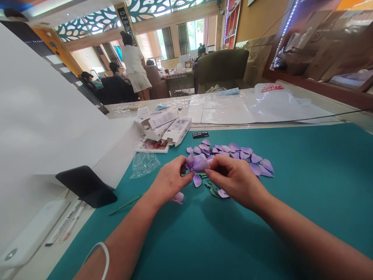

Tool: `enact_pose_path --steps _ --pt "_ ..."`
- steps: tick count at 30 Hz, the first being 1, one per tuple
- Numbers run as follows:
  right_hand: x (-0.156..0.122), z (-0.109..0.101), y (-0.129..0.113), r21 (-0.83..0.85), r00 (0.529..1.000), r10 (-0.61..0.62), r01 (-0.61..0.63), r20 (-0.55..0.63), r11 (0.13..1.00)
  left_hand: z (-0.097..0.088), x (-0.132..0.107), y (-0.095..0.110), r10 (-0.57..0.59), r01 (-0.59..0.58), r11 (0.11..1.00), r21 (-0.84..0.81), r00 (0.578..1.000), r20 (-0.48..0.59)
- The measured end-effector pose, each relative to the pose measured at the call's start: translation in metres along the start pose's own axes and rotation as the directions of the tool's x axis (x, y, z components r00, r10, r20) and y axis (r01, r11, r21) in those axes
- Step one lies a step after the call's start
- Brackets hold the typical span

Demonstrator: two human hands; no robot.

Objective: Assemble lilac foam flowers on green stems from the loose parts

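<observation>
Between my hands is a purple artificial flower [199, 162], raised a little over the green mat [305, 175]. My left hand [171, 177] is closed on its left side, thumb and fingers pinching near the base. At its right edge, my right hand [237, 179] pinches a petal with thumb and forefinger. Many loose purple petals [244, 154] lie spread on the mat behind. A single petal [197, 180] rests just below the flower, near small green stem pieces [204, 175] and a green leaf piece [215, 191]. Another pink-purple petal piece [178, 198] lies partly behind my left wrist.
A thin green stem [126, 203] lies left of my forearm. Clear plastic wrap [145, 165], white boxes [177, 130] and a black card [200, 134] sit toward the back. A black stand [87, 186] stands at the left. Several people are in the background, beyond a green armchair [223, 70].
</observation>
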State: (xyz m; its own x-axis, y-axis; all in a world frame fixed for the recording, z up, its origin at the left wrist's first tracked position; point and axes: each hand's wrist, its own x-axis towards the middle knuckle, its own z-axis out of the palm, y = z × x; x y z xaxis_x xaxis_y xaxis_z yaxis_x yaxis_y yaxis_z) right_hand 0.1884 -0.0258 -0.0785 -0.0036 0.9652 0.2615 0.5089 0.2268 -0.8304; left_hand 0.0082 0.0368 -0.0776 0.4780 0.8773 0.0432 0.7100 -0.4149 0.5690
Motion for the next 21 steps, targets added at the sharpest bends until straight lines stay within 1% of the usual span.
enact_pose_path --steps 7,13,21 --pt "0.0012 0.0040 0.0027 -0.061 0.997 -0.052 0.049 -0.053 0.997 0.0041 0.0027 -0.0055 0.007 -0.007 1.000 0.012 1.000 0.012" --pt "0.0020 0.0072 0.0031 -0.104 0.998 -0.042 0.036 -0.057 0.994 0.0057 0.0018 -0.0048 0.006 -0.006 1.000 0.021 1.000 0.015" --pt "0.0025 0.0085 0.0047 -0.150 0.995 -0.062 0.050 -0.076 0.987 0.0085 0.0011 -0.0053 0.014 -0.014 1.000 0.025 1.000 0.002"
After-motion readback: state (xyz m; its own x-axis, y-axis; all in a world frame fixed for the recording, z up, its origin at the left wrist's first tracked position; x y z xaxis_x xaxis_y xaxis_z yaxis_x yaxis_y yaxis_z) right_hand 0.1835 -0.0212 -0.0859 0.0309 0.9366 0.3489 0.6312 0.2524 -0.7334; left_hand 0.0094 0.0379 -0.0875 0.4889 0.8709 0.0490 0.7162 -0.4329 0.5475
